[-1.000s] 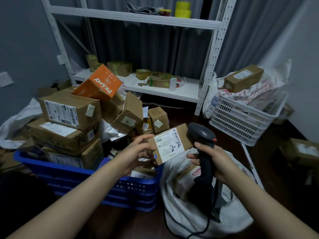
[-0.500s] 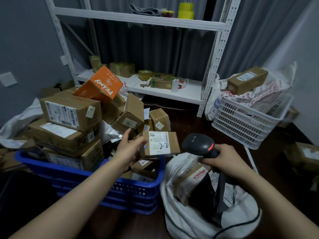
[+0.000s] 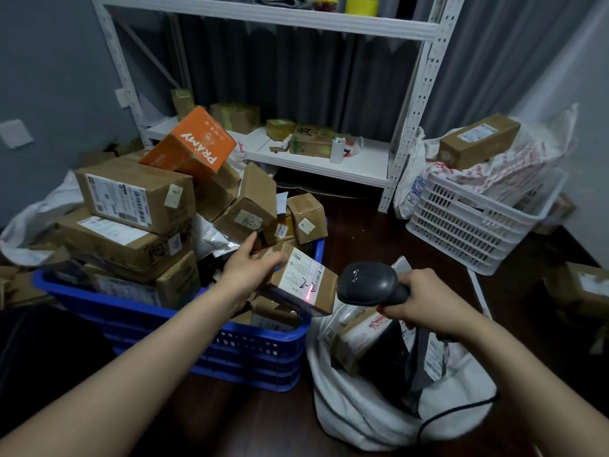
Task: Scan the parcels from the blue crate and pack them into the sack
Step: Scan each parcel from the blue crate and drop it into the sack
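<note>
Now, left hand (image 3: 250,272) grip around 1 parcel (image 3: 303,282), right hand (image 3: 425,301) grip around 1 scanner (image 3: 372,283), 1 blue crate (image 3: 250,344), 1 sack (image 3: 356,413)

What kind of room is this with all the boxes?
Probably a small parcel sorting room: labelled parcels fill a blue crate, the left hand holds a small parcel in front of the barcode scanner in the right hand, and a white shelf rack carries more boxes.
</note>
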